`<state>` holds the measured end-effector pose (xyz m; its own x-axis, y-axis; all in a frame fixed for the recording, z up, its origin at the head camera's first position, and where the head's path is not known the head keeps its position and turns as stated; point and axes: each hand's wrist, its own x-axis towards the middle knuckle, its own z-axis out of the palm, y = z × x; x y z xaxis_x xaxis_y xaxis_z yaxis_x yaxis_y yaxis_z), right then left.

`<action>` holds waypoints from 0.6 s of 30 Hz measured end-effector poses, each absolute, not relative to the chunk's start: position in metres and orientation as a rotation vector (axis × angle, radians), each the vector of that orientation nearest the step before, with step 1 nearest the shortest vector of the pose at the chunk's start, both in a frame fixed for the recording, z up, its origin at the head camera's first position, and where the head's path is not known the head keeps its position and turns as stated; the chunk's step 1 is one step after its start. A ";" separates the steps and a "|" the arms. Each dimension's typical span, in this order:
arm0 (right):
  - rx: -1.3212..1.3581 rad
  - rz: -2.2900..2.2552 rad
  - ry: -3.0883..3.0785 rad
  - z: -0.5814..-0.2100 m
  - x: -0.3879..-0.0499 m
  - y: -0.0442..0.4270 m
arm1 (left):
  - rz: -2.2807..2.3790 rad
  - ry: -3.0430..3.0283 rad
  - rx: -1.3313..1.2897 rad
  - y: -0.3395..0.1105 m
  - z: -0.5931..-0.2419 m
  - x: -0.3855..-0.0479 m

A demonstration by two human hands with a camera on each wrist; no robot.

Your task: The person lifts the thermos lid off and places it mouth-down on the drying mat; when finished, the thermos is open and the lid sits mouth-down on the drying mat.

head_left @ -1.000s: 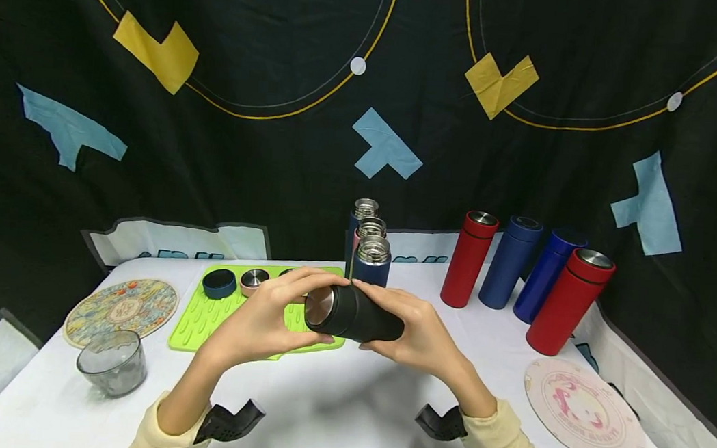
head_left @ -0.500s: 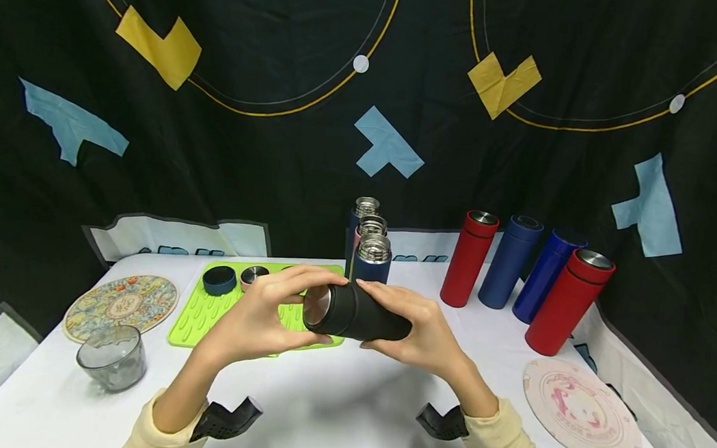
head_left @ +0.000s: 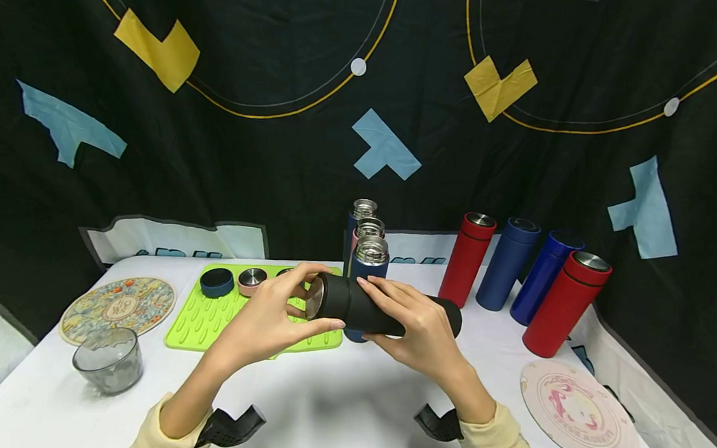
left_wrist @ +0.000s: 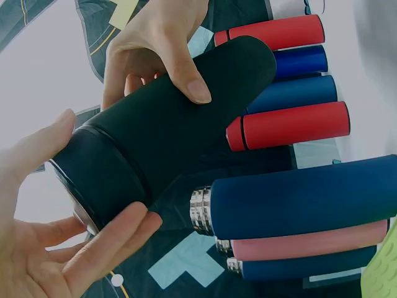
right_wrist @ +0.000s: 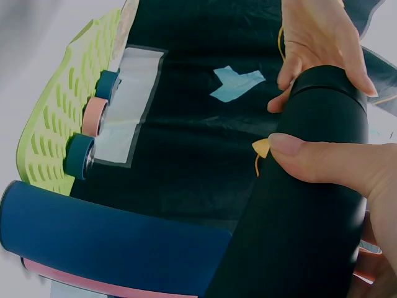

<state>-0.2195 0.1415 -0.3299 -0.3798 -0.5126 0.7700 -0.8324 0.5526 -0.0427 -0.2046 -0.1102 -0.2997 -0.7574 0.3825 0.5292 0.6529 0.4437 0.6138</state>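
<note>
A black thermos [head_left: 361, 308] is held tilted almost onto its side above the table, its steel-topped lid [head_left: 334, 296] toward the left. My left hand [head_left: 269, 325] grips the lid, thumb on one side and fingers on the other. Around the body curls my right hand [head_left: 423, 327], its thumb lying along the black wall in the right wrist view. Lid and body meet at a thin seam [left_wrist: 118, 152] in the left wrist view. Just behind the thermos stand a navy bottle [head_left: 370, 264], a pink bottle [head_left: 354, 240] and another navy bottle [head_left: 350, 227], all with bare steel necks.
On a green mat [head_left: 195, 323] lie a navy cap [head_left: 216, 282], a pink cap [head_left: 251, 280] and one partly hidden cap. A glass bowl [head_left: 109, 363] and patterned round mat [head_left: 119, 309] sit left. Several capped bottles, including a red one [head_left: 566, 305], stand right behind a pink disc [head_left: 580, 414].
The thermos has swung more sideways, so its far end now shows beyond my right hand. My right hand has shifted slightly; my left hand stays around the lid.
</note>
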 end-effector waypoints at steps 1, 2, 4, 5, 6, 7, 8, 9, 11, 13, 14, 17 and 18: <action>1.079 0.561 -2.071 -0.329 -0.219 0.142 | -1.213 -2.384 -0.910 -0.111 -0.300 -0.206; 1.083 0.569 -2.085 -0.329 -0.219 0.143 | -1.202 -2.375 -0.945 -0.111 -0.301 -0.207; 1.110 0.621 -2.117 -0.327 -0.218 0.145 | -1.171 -2.346 -1.038 -0.113 -0.302 -0.209; 1.127 0.654 -2.134 -0.326 -0.218 0.146 | -1.147 -2.322 -1.090 -0.113 -0.303 -0.210; 1.147 0.691 -2.151 -0.325 -0.217 0.148 | -1.123 -2.293 -1.144 -0.114 -0.303 -0.211; 1.166 0.724 -2.168 -0.324 -0.217 0.149 | -1.098 -2.263 -1.192 -0.114 -0.303 -0.212; 1.182 0.754 -2.182 -0.323 -0.217 0.151 | -1.082 -2.238 -1.229 -0.114 -0.303 -0.212; 1.198 0.781 -2.191 -0.322 -0.217 0.152 | -1.067 -2.217 -1.255 -0.114 -0.302 -0.212; 1.212 0.801 -2.208 -0.321 -0.216 0.153 | -1.050 -2.174 -1.283 -0.113 -0.302 -0.212; 1.217 0.801 -2.213 -0.320 -0.216 0.154 | -1.059 -2.154 -1.288 -0.113 -0.303 -0.212; 1.218 0.798 -2.212 -0.320 -0.216 0.154 | -1.066 -2.151 -1.282 -0.113 -0.303 -0.212; 1.213 0.783 -2.202 -0.321 -0.216 0.153 | -1.115 -2.149 -1.252 -0.113 -0.305 -0.212; 1.210 0.777 -2.196 -0.321 -0.216 0.152 | -1.133 -2.153 -1.237 -0.113 -0.305 -0.212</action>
